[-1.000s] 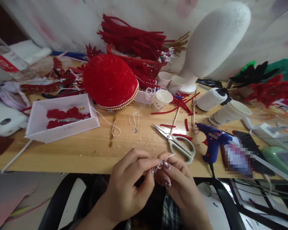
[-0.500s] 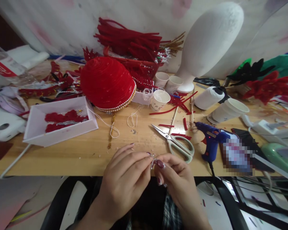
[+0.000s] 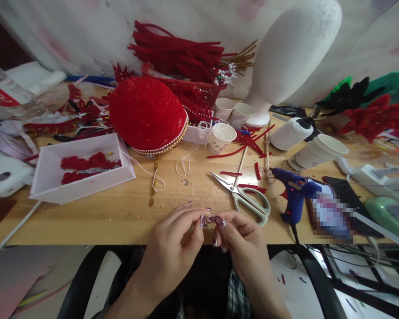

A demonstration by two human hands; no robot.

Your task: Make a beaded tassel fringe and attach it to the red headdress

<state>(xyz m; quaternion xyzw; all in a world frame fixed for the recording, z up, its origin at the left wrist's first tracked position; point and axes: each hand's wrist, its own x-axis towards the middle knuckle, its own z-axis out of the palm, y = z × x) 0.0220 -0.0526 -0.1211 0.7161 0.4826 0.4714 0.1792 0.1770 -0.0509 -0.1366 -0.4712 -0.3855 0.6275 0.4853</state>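
My left hand point(image 3: 177, 241) and my right hand point(image 3: 241, 239) meet over the table's front edge, fingertips pinched close together. Between them is a small shiny silvery piece point(image 3: 210, 218), mostly covered by the fingers, too small to name. Both hands are closed on it. Just beyond my right hand lie scissors point(image 3: 251, 201) with pale green handles, blades apart. A length of white cord point(image 3: 182, 167) and a gold beaded strand point(image 3: 154, 181) rest on the wood ahead of my left hand.
A white box point(image 3: 83, 190) holding red pieces stands left, beside a red cord-wrapped dome point(image 3: 146, 115). Paper cups point(image 3: 222, 138), a white foam head point(image 3: 292, 57) and a thread spool point(image 3: 291, 133) stand behind. A blue glue gun point(image 3: 294, 195) is at right, its cable hanging over the edge.
My left thumb has come up to the fingertips, and the left fingers have shifted slightly around the small silvery piece. The view has moved a little; the table things lie as before.
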